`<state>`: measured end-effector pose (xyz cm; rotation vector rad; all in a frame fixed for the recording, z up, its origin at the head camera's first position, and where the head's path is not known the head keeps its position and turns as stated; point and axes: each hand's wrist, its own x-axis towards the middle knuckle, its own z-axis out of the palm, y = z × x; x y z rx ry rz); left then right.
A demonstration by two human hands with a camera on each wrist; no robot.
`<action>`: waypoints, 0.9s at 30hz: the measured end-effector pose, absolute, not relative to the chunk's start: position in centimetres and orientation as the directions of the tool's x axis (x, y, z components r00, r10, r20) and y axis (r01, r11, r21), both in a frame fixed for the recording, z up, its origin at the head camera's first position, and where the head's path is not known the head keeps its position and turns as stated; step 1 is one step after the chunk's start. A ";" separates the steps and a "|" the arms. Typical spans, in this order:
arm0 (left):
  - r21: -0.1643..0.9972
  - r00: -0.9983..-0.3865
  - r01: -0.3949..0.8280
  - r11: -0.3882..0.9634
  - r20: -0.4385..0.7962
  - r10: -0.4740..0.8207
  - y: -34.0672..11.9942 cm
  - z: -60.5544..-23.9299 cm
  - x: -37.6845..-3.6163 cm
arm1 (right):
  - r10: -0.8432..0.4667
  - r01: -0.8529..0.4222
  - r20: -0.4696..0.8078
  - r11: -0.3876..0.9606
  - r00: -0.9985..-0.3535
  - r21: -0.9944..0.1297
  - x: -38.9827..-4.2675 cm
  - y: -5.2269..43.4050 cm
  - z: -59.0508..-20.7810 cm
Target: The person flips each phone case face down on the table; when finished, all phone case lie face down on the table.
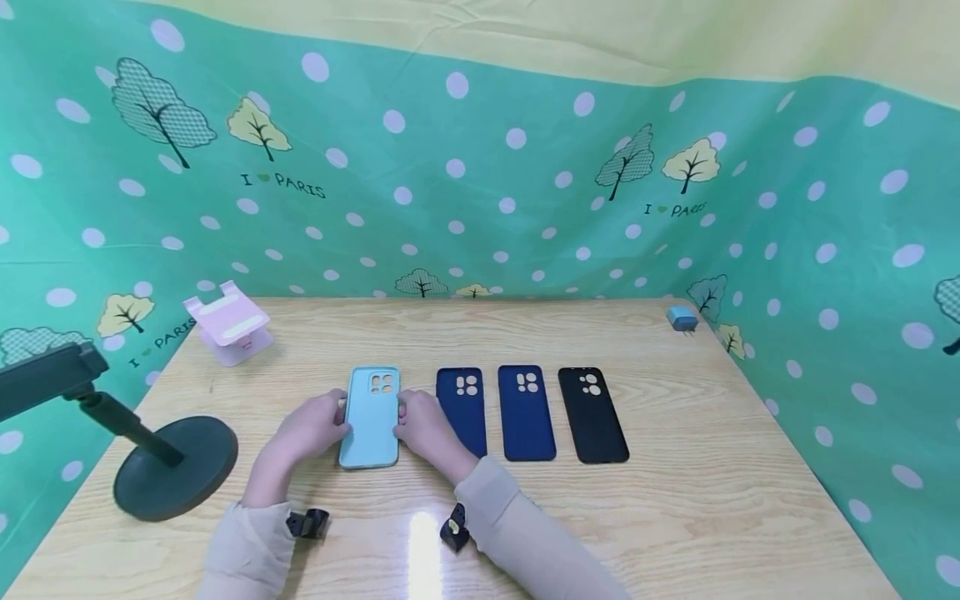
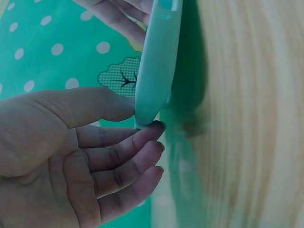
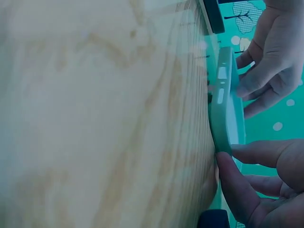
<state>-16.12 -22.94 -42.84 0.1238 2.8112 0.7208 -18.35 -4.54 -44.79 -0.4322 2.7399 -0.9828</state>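
Note:
A light blue phone case [image 1: 371,427], its camera cutouts at the far end, is held between both hands close over the table. My left hand [image 1: 317,423] pinches its left edge; in the left wrist view the thumb [image 2: 114,105] presses one face, with the index finger at the other. On the opposite edge my right hand [image 1: 427,423] pinches with thumb and forefinger, and the right wrist view shows the side of the case [image 3: 222,102] with slots for buttons. To the right lies a dark blue case [image 1: 463,417], partly covered by the right hand and wrist.
Another dark blue case [image 1: 527,417] and a black case [image 1: 592,421] lie farther right in the row. A pink phone stand [image 1: 231,321] is at the back left, a black round-based stand [image 1: 176,467] at the left. A small blue plug [image 1: 682,317] sits back right.

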 end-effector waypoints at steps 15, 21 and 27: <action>0.499 -0.973 0.076 0.863 -0.152 0.173 -22.9 -40.2 -15.4 | -0.302 -0.164 -0.074 0.690 -0.950 -0.705 -17.6 -5.4 -45.3; 0.478 -0.977 0.096 0.873 -0.122 0.174 -22.6 -39.8 -15.1 | -0.297 -0.121 -0.095 0.632 -0.950 -0.765 -17.5 -5.6 -45.4; 0.461 -0.980 0.110 0.880 -0.097 0.174 -22.5 -39.4 -15.0 | -0.307 -0.091 -0.111 0.574 -0.945 -0.813 -17.3 -5.8 -45.6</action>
